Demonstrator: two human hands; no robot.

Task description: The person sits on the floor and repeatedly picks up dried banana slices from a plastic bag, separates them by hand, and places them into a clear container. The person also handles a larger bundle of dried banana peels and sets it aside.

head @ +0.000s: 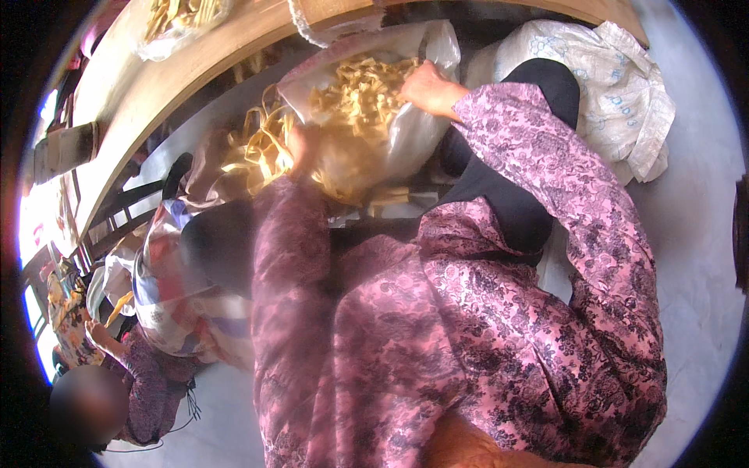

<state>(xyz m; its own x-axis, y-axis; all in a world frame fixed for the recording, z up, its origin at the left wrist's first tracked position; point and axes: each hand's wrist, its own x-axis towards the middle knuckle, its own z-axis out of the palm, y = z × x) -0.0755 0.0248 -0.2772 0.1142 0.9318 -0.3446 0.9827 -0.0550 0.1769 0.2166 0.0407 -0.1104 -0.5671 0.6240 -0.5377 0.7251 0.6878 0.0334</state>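
Note:
A clear plastic bag [416, 131] lies wide-mouthed between my knees, with a heap of short, curled yellowish strips [366, 88] inside. My right hand [432, 90] is curled at the bag's right rim and grips the film there; its fingertips are hidden against the strips. Beside the bag's left edge, my left hand [301, 151] is blurred. It touches or lies right against a bunch of longer, looping yellowish strips [262, 153]. Blur hides whether its fingers hold any of them. More of the pale strip material, also blurred, fills the lower part of the bag.
A curved wooden tabletop [193, 76] edges the far side, bearing another bag of strips [181, 23]. A white woven sack [620, 99] lies by my right knee. A patterned cloth or sack [169, 286] is at my left. Farther left sits another person [155, 380] holding a strip.

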